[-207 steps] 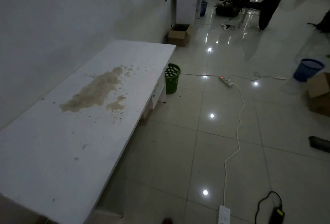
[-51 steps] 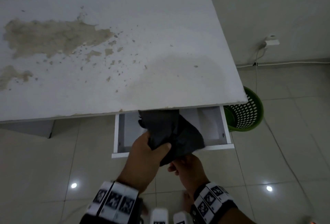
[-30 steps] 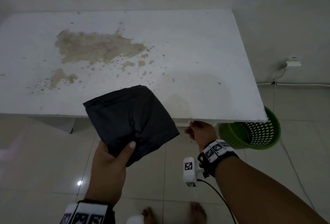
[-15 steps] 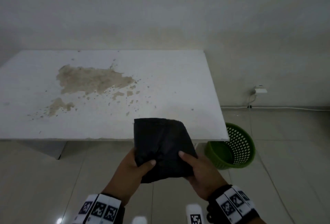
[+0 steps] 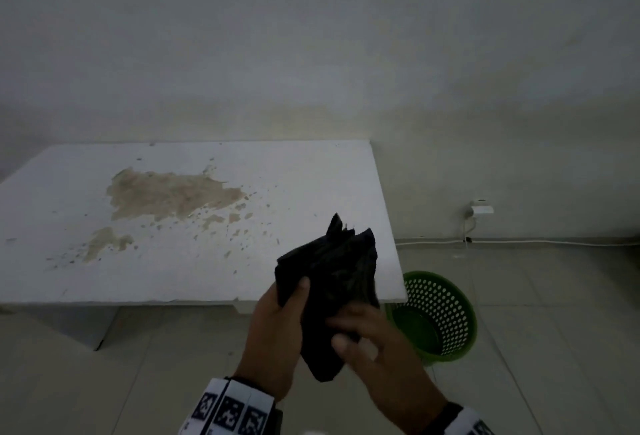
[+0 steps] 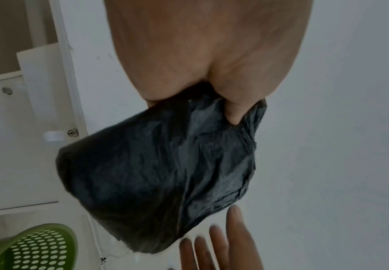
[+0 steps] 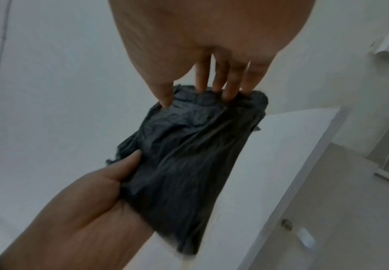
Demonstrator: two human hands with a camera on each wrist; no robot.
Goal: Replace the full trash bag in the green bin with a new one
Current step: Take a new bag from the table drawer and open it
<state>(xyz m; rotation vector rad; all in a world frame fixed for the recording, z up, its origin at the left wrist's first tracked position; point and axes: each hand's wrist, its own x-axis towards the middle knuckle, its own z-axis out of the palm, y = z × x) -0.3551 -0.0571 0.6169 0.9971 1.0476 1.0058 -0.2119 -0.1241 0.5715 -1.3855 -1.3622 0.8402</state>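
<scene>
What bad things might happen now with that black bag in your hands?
1. The black bag is still folded and crumpled. Pulling hard to open it might tear the thin plastic.
2. The left hand grips it by one side while the right hand only has its fingertips on the edge, so it could slip and drop.
3. The green bin sits partly under the white table, so bending down to fit the bag risks bumping the table's edge.
</scene>
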